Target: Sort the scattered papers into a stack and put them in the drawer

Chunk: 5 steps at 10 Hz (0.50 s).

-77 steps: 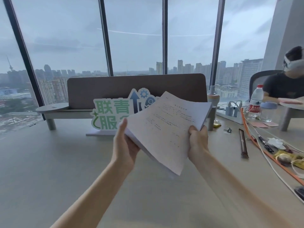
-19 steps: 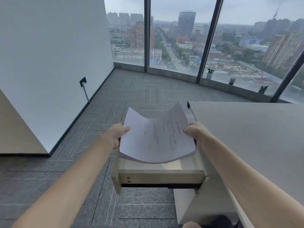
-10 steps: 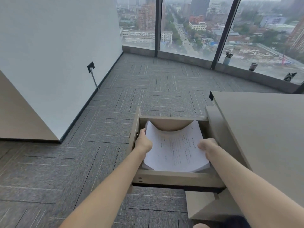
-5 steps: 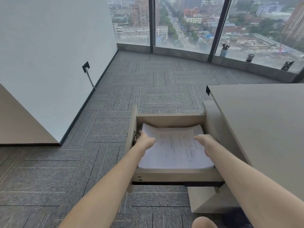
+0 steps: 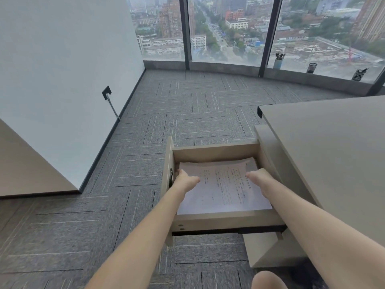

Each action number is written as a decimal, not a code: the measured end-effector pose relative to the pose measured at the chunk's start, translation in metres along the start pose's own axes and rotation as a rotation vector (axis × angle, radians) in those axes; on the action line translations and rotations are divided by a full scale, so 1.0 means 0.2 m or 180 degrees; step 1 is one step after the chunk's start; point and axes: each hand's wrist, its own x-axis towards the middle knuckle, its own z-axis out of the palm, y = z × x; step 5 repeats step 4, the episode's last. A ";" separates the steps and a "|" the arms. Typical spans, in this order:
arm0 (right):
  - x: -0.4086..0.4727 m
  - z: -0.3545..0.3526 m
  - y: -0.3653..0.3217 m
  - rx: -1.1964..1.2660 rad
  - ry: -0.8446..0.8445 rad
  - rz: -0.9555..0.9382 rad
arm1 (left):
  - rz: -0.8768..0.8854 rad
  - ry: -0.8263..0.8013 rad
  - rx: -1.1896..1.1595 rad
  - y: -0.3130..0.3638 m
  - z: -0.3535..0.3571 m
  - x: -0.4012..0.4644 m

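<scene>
With both hands' finger positions impossible to tell, the left hand (image 5: 186, 180) at nine o'clock and the right hand (image 5: 257, 177) at three are lying on the stack (image 5: 223, 186) in the drawer (image 5: 225, 223), so lifting away carelessly is risking dragging sheets askew.

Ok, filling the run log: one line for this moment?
paper stack: flat in open drawer | left hand, right hand: resting on it

left hand (image 5: 186, 180) and right hand (image 5: 257, 177) extended forward, palms down

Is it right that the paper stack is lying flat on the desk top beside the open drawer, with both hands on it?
Not quite. The head view shows the paper stack lying flat inside the open drawer, not on the desk top. The left hand and right hand are both on it.
</scene>
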 end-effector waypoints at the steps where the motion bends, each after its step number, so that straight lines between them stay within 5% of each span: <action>1: -0.03 -0.01 -0.03 -0.0176 0.0079 -0.0140 | 0.0193 -0.0004 0.0039 0.02 -0.02 -0.02; 5: -0.19 -0.13 -0.25 -0.0468 -0.0088 -0.1342 | 0.1310 0.0633 -0.0781 0.08 -0.25 -0.16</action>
